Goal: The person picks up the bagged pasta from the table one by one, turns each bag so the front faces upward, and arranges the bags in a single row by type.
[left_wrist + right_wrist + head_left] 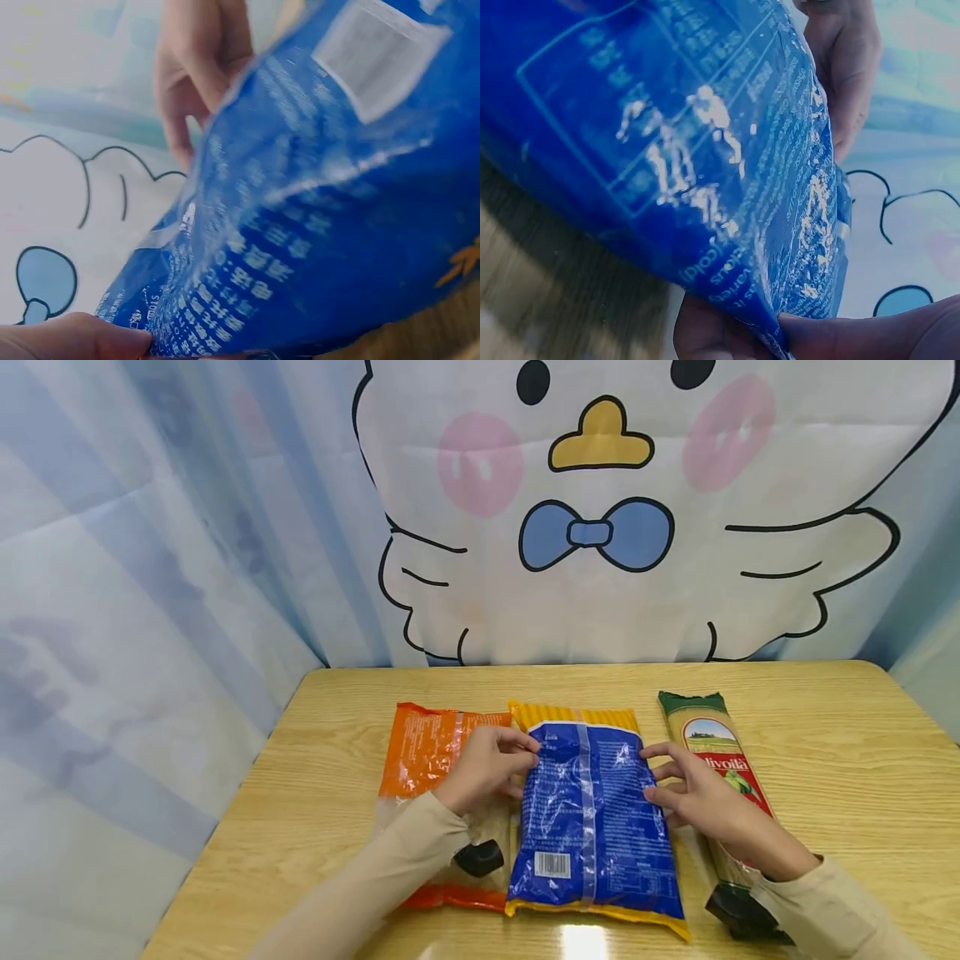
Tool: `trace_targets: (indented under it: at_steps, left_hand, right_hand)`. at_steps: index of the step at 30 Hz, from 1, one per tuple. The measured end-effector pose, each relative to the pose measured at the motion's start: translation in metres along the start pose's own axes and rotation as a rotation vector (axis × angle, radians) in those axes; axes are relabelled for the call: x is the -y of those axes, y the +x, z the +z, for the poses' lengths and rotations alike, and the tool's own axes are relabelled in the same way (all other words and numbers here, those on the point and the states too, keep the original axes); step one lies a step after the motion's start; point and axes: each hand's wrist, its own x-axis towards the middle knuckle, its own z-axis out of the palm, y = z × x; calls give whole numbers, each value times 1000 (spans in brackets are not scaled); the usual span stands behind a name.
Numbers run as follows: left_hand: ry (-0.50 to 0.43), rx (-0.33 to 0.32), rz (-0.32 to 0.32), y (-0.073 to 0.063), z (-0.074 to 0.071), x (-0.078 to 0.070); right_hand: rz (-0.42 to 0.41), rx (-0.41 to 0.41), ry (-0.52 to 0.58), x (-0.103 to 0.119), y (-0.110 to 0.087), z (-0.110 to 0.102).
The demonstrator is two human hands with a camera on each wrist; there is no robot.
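A blue plastic food bag (615, 827) with yellow ends lies on the table, its printed back with a barcode and lengthwise seam facing up. My left hand (491, 764) grips its left edge near the upper end, and my right hand (697, 793) holds the opposite edge. In the right wrist view, the thumb (847, 336) and a finger pinch a fold of the bag (705, 150). The left thumb (97, 337) presses the bag's edge (300, 187) in the left wrist view; the other left fingers are largely hidden.
An orange-and-clear bag (423, 747) lies to the left, partly beneath my left arm. On the right is a long, narrow packet (712, 727) with a green top, partly covered by my right hand and forearm. A cartoon-printed curtain (600, 610) hangs behind the wooden table (315, 760).
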Motion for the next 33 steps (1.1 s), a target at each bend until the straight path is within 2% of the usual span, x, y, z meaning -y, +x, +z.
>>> trace_targets:
  at_steps: [9,15,20,25,33]
  left_hand:
    - [-66,-34,-47,-1,-1,-22]
    - [-89,-43,-63,-1,-1,-31]
    - [-134,-48,-39,-2,-1,-40]
    - [-180,-20,-20,-4,1,-49]
    - [-160,27,11,-10,3,-65]
  right_hand:
    - [-71,2,-4,4,-3,-4]
    - [-58,-3,12,8,-3,-10]
    - [-47,21,16,11,-2,-12]
    - [-17,77,40,13,-3,-9]
    - [37,155,144,22,-2,8]
